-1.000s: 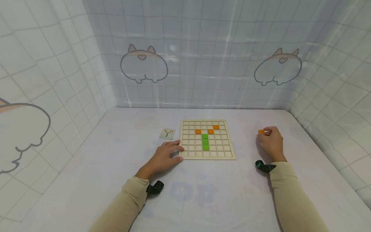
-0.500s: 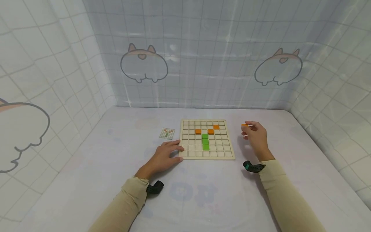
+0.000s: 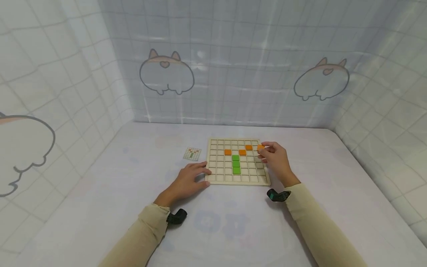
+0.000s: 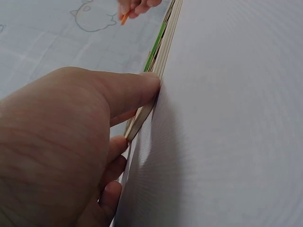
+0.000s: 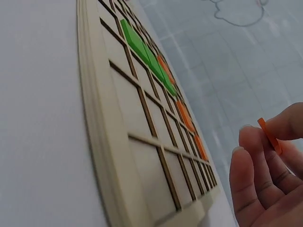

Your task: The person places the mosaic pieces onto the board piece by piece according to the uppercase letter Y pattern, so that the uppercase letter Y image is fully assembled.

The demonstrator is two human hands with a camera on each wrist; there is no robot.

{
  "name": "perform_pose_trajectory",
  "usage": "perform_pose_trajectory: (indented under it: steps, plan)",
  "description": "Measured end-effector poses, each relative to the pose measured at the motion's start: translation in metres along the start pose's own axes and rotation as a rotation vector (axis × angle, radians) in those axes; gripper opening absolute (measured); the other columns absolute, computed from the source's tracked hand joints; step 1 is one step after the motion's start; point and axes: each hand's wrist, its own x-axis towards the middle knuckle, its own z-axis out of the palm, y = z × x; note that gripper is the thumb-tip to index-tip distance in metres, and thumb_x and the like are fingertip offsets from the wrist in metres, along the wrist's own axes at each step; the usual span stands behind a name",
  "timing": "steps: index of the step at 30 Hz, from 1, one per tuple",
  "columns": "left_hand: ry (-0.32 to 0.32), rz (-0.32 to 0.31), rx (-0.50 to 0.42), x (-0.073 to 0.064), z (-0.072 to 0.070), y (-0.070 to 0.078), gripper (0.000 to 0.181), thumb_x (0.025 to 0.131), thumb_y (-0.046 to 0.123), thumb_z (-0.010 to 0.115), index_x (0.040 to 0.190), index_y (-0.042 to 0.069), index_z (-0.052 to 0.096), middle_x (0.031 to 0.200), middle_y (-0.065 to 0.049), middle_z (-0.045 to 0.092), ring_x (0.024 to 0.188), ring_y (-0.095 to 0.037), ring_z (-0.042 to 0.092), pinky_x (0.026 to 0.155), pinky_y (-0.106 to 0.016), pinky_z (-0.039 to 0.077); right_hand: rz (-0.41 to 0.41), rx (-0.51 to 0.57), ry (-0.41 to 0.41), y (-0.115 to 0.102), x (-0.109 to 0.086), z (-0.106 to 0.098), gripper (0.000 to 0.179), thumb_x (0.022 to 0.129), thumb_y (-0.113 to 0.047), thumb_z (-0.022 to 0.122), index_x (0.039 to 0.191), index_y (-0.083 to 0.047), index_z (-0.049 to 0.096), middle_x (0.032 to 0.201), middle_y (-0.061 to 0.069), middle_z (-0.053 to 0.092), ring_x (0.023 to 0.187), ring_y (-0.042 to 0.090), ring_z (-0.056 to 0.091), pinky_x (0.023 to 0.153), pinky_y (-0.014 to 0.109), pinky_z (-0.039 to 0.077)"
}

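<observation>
A wooden grid board (image 3: 251,171) lies on the white table in the head view. Green tiles (image 3: 236,164) form a column in it, and orange tiles (image 3: 242,152) sit in the cells above. Over the board's right edge, my right hand (image 3: 277,160) pinches another orange tile (image 5: 270,136) between thumb and fingertips; the right wrist view shows this tile tilted and apart from the board. My left hand (image 3: 187,182) touches the board's near left corner, its fingers loosely spread and its thumb (image 4: 137,90) against the edge.
Left of the board lies a small card (image 3: 192,153) printed with a grid pattern in orange and green. White tile-patterned sheeting (image 3: 233,74) with animal drawings rises behind the table (image 3: 133,178) and along both sides.
My right hand has carried the orange tile leftwards from the table on the right to the board's right edge. My left hand stays at the board's corner.
</observation>
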Motion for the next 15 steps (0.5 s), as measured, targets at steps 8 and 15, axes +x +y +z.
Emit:
perform_pose_trajectory:
  steps: [8,15]
  plan:
    - [0.007,-0.012,-0.005,-0.002,0.002,0.000,0.037,0.092,0.032,0.073,0.127,0.022,0.068,0.156,-0.003,0.042,0.142,-0.035,0.034,0.106,-0.064,0.029,-0.064,-0.031,-0.066,-0.007,0.013,0.022,0.037,0.098,-0.013,0.063,0.133,-0.002,0.056,0.103,0.016,0.060,0.097,0.035,0.069,0.076,0.035,0.058]
    - [0.002,-0.007,0.015,0.000,0.001,0.000,0.037,0.092,0.032,0.073,0.128,0.022,0.067,0.157,-0.003,0.041,0.142,-0.034,0.035,0.108,-0.061,0.029,-0.062,-0.002,-0.083,-0.007,0.022,0.033,0.040,0.098,-0.012,0.063,0.136,0.001,0.055,0.105,0.018,0.062,0.097,0.035,0.067,0.076,0.035,0.057]
